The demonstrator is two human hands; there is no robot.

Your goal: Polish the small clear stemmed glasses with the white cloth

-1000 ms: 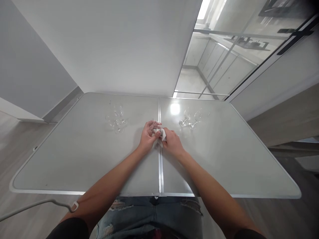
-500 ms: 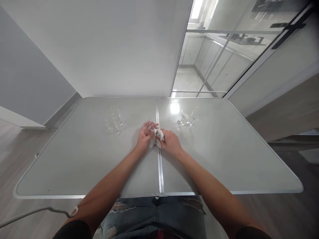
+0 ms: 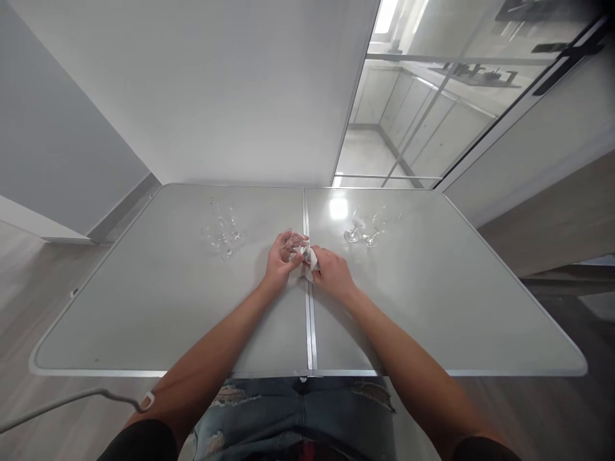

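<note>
My left hand [image 3: 279,258] is wrapped round the bowl of a clear wine glass [image 3: 294,241] above the middle seam of the table. Close against it, my right hand [image 3: 332,270] grips a white cloth [image 3: 312,258], pressed to the glass near its stem end. The fingers hide much of the glass and part of the cloth. Several clear stemmed glasses [image 3: 227,251] stand in a cluster to the left of my hands. On the right are two more stemmed glasses, a nearer one [image 3: 371,241] and another beside it [image 3: 352,235].
The pale grey folding table [image 3: 144,307] has a metal seam [image 3: 310,333] down its middle and a raised rim. A white wall [image 3: 240,96] rises behind it, next to a glass door [image 3: 408,121]. A grey cable [image 3: 72,400] runs to my left forearm.
My hands stay together over the seam, with small shifts of the glass and cloth between them. The camera view has moved slightly. The standing glasses keep their places.
</note>
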